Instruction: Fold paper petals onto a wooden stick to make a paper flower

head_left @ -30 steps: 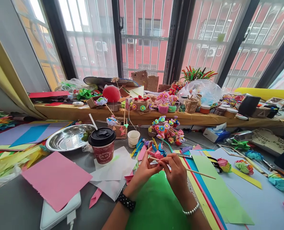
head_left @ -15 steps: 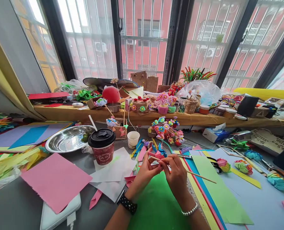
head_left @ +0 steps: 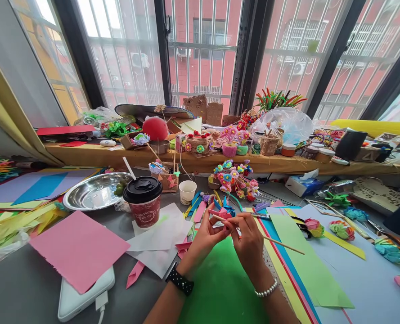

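Left hand (head_left: 204, 239) seemingly against right hand (head_left: 249, 240)

We can read only one bit of lettering with confidence: the pale capitals "AGE" across the front of the dark red paper cup (head_left: 144, 215), left of the middle of the tabletop (head_left: 14, 292), towards its far edge. Just before them sits part of another character, which we cannot settle. At the tabletop's far right corner, a pale board (head_left: 377, 196) carries rows of dark writing that we cannot make out. Near the right end of the ledge (head_left: 85, 155), a small brown box (head_left: 370, 154) shows a triangle. Tiny upright marks run along the dark window post (head_left: 243, 58), too small for us to read.
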### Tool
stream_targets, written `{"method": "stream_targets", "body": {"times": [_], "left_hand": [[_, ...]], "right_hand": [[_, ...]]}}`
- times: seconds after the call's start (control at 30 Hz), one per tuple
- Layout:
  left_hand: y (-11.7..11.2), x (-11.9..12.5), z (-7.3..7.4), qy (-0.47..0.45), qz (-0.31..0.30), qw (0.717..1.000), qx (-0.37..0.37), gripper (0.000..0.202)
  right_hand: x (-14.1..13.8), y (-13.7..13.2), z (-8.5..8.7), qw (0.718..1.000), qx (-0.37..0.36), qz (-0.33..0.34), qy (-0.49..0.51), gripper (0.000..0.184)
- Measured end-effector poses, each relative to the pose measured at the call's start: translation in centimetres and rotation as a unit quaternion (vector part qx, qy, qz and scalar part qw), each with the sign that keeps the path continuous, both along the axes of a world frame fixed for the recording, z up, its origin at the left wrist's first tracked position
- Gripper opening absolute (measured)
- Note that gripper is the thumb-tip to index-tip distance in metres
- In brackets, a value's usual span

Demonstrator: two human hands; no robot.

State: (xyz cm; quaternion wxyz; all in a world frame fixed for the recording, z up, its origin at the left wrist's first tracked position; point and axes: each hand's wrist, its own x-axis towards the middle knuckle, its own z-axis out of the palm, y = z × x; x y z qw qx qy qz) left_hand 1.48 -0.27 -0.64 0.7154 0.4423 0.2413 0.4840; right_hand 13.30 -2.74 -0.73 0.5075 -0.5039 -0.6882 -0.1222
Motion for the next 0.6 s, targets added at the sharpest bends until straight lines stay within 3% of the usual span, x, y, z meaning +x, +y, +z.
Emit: {"method": "stream_targets", "body": {"times": [0.6], "left_hand": [[-0.12, 0.10, 0.06, 0.009, -0.004, 1.000, -0.009, 0.083]], "right_hand": [[-0.15, -0.04, -0.10, 0.999, 0.018, -0.025, -0.008, 0.015]]}}
